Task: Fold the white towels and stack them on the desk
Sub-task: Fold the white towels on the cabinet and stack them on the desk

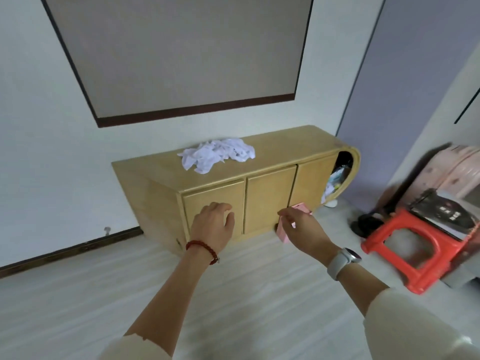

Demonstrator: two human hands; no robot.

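Head view: the wooden bench (280, 149) carries the white towels (217, 154) in a crumpled heap on top. Left hand (213, 227) reaches empty, grip loose; right hand (302, 227) pinches a pink box (283, 233), and that occupied grip could botch folding.

Left hand (213, 224): red beaded bracelet (202, 247) at the wrist, behind the fingers. Right hand (304, 229): white-strapped watch (344, 259) at the wrist. Cream sleeves (405, 323) cover both forearms.
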